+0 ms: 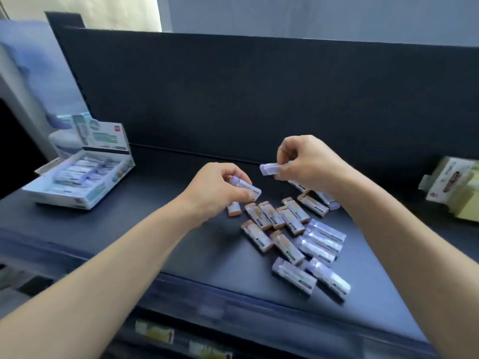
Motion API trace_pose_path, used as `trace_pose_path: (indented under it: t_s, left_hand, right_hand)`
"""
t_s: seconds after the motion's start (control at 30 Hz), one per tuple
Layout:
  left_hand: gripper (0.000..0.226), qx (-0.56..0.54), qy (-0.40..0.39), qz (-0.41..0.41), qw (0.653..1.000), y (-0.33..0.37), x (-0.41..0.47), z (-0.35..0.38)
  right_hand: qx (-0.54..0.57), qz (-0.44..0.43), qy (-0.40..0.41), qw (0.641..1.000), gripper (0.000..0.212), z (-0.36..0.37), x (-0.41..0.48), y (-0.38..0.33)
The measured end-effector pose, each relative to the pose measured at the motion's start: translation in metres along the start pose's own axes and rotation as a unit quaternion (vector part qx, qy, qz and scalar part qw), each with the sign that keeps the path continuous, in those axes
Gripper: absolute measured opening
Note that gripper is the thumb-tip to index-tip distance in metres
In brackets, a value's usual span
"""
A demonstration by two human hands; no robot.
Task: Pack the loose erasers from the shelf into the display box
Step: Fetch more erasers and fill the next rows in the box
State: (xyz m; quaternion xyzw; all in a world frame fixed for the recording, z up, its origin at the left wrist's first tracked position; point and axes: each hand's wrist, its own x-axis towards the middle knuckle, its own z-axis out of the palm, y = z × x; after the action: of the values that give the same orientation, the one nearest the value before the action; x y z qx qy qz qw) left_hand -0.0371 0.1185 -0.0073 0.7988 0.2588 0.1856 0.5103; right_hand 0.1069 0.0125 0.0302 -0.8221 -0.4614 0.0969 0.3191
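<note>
Dark shelf [145, 182]: loose erasers [290, 221] centre-right, part-filled display box [98, 193] at left. My left hand [217, 187] pinches a purple eraser [246, 187]; right hand [308, 161] pinches a second purple eraser [269, 169]. Risk: box well apart, fingertip grips may slip mid-carry.

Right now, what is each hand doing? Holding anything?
Left hand: grips a purple eraser just above the pile.
Right hand: pinches another purple eraser, lifted off the shelf.
</note>
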Motion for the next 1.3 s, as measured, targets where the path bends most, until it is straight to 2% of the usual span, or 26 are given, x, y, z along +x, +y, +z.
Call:
trace_pose_path:
  t_s: [0.13,0.37,0.5,0.67,0.87,1.3]
  left_hand:
    - [0.015,0.015,0.027,0.018,0.999,-0.027,-0.012,-0.068]
    - [0.024,0.025,0.104,0.015,0.994,-0.073,-0.026,-0.159]
    - [0.027,0.001,0.142,-0.005,0.99,-0.092,-0.031,-0.19]
    - [0.017,0.007,0.197,-0.029,0.98,-0.107,-0.038,-0.22]
    - [0.029,0.106,0.294,-0.066,0.947,-0.11,-0.043,-0.249]
    - [0.02,0.143,0.253,-0.096,0.952,-0.126,-0.029,-0.27]
  right_hand:
    - [0.025,-0.018,-0.018,0.999,0.011,0.047,0.017,-0.058]
    - [0.023,-0.035,-0.035,0.998,0.009,0.116,0.044,-0.137]
    - [0.031,-0.042,-0.042,0.998,0.006,0.138,0.055,-0.166]
    - [0.031,-0.079,-0.062,0.994,0.012,0.161,0.071,-0.194]
    - [0.061,-0.124,-0.104,0.985,0.017,0.177,0.089,-0.208]
    - [-0.002,-0.148,-0.129,0.981,0.012,0.203,0.106,-0.222]
